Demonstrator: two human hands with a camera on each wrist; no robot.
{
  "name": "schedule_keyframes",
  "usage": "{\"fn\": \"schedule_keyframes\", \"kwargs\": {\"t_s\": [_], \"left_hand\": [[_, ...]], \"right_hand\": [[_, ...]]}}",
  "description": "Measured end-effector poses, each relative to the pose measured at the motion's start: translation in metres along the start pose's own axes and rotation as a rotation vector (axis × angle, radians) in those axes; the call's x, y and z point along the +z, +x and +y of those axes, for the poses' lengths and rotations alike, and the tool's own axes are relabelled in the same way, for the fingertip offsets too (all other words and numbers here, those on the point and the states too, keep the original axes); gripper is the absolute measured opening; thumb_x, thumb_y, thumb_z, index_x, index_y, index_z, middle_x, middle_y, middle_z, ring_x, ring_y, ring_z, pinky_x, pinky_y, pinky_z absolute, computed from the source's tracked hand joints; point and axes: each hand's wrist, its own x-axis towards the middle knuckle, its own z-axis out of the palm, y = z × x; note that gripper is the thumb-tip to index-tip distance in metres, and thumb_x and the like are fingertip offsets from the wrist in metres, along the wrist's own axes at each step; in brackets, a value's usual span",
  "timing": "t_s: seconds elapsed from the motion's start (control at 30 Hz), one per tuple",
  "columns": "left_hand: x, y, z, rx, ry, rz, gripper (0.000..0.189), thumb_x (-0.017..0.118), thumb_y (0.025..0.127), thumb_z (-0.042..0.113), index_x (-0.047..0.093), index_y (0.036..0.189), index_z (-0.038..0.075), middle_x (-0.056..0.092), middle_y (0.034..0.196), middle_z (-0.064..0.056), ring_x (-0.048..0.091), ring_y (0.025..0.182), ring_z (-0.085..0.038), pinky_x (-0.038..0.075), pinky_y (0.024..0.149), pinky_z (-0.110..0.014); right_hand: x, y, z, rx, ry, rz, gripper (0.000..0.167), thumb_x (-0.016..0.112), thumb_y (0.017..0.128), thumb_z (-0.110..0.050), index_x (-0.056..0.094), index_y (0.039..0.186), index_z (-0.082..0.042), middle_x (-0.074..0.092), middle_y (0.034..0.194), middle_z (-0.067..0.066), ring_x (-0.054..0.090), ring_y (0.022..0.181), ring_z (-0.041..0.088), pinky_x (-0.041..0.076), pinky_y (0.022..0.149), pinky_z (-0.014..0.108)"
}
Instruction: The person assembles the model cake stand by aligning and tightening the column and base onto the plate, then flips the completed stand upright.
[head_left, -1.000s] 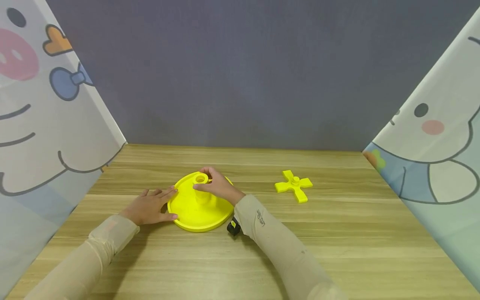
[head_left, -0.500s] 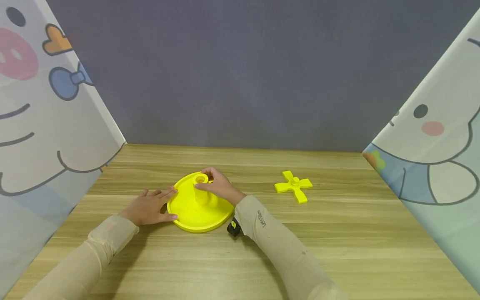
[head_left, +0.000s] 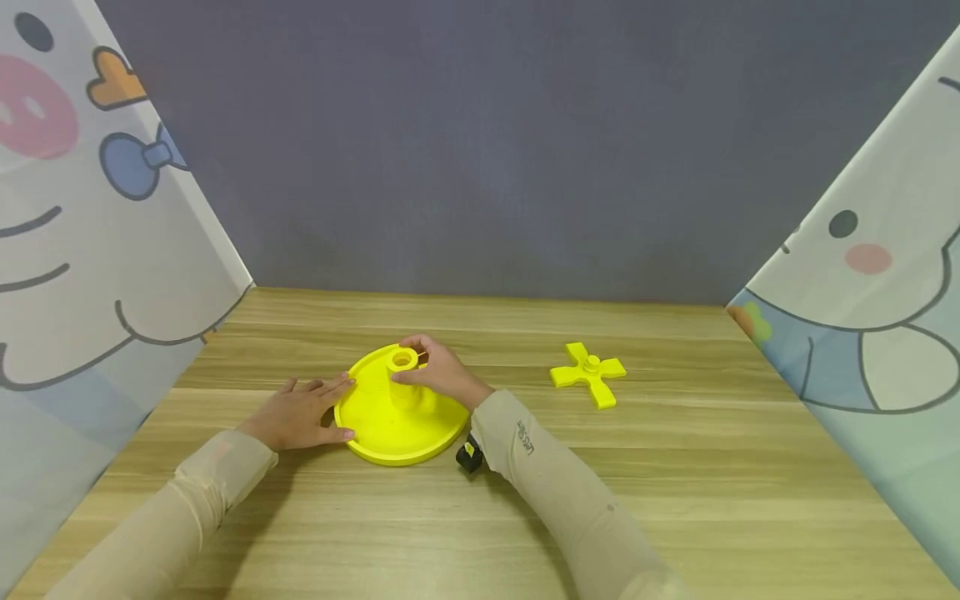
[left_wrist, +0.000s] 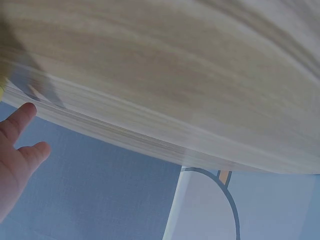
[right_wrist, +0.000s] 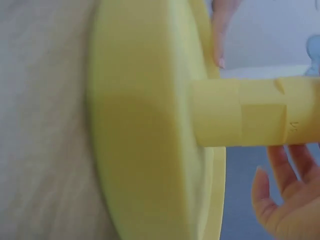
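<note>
Landmark is the yellow dish: round, shallow, raised rim, flat on the worktop. Yellow post is upright on the dish, near its middle, hollow end up; can't tell whether it's seated in the dish or just resting on it. Right hand comes in from the right of the dish; its grip is closed to the post's width, thumb and fingers pinching the post near the top. Left hand is at the dish's left edge, fingers spread, grip well open, fingertips touching the rim, nothing clasped. Yellow cross-shaped piece, four arms with a stub at centre, lies flat right of the dish, well apart from it, untouched. Right wrist view shows a flat recess and a small raised mark on the post's side. Handling, my read: all three parts look like rigid plastic, light, probably smooth enough to slip a bit under twist. Dish likely slides on the worktop if unbraced, so hold it by the rim. Take the post round its upper barrel; the recess may help against rotation. Cross: pinch the stub or one arm; arms look thin, so don't lever on them.
</note>
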Motion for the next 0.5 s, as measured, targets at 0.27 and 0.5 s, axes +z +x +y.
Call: {"fn": "schedule_keyframes", "kwargs": {"t_s": [0.27, 0.5], "left_hand": [[0.0031, -0.0001, -0.0026, 0.003, 0.008, 0.010, 0.088, 0.053, 0.086, 0.066, 0.040, 0.145, 0.002, 0.040, 0.147, -0.018, 0.048, 0.121, -0.047, 0.026, 0.096, -0.074], [0.0014, 0.0001, -0.0015, 0.001, 0.009, 0.005, 0.087, 0.052, 0.086, 0.065, 0.039, 0.145, 0.002, 0.039, 0.148, -0.018, 0.047, 0.122, -0.047, 0.025, 0.097, -0.073]], "right_hand": [[-0.0031, -0.0013, -0.0030, -0.034, -0.082, -0.074, 0.062, 0.068, 0.088, -0.010, 0.041, 0.144, -0.004, 0.052, 0.134, 0.010, 0.050, 0.119, 0.023, 0.043, 0.098, 0.033], [-0.0020, -0.0015, -0.0040, 0.004, -0.066, -0.023, 0.053, 0.075, 0.083, -0.010, 0.053, 0.132, -0.007, 0.057, 0.117, 0.006, 0.054, 0.102, 0.023, 0.047, 0.083, 0.024]]}}
